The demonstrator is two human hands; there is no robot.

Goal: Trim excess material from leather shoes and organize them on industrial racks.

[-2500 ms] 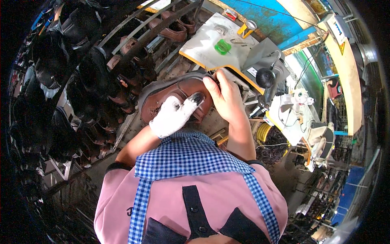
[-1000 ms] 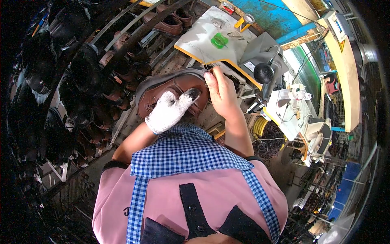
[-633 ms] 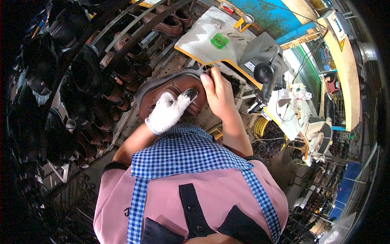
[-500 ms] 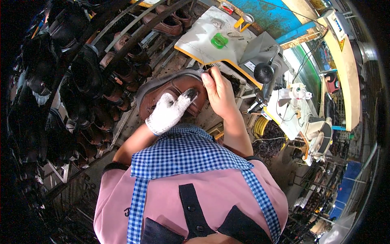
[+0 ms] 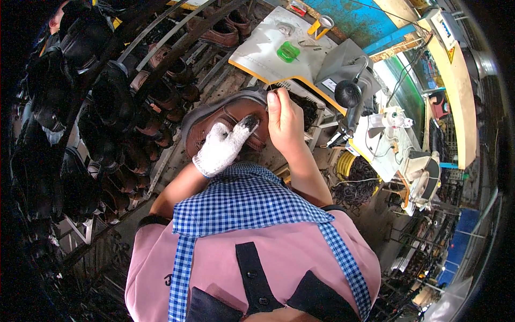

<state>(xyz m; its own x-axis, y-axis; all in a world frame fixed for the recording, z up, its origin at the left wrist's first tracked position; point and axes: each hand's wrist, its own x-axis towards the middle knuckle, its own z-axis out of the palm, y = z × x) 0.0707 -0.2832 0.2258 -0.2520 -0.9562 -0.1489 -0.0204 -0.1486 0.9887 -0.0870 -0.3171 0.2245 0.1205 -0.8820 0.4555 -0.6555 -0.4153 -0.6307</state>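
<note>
A brown leather shoe (image 5: 206, 129) with a dark grey sole (image 5: 196, 110) is held in front of my chest, its sole edge toward the far side. My left hand (image 5: 217, 150), in a white knitted glove with a blackened thumb tip, grips the shoe, thumb pressed on the leather and the other fingers hidden. At the shoe's right end, beside the sole edge, my bare right hand (image 5: 287, 121) is closed in a pinch. A thin line shows near its fingertips, but what it pinches is too small to name.
Racks of dark and brown shoes (image 5: 112, 96) fill the left. Ahead stands a white table (image 5: 257, 45) with a green plastic piece (image 5: 288, 52) and a yellow-handled cup-like thing (image 5: 322, 27). Right of it are a round black lamp head (image 5: 347, 94) and a white machine (image 5: 394, 119).
My right hand has turned slightly more upright at the sole edge and its fingers have shifted a little. My left hand and the shoe have barely moved.
</note>
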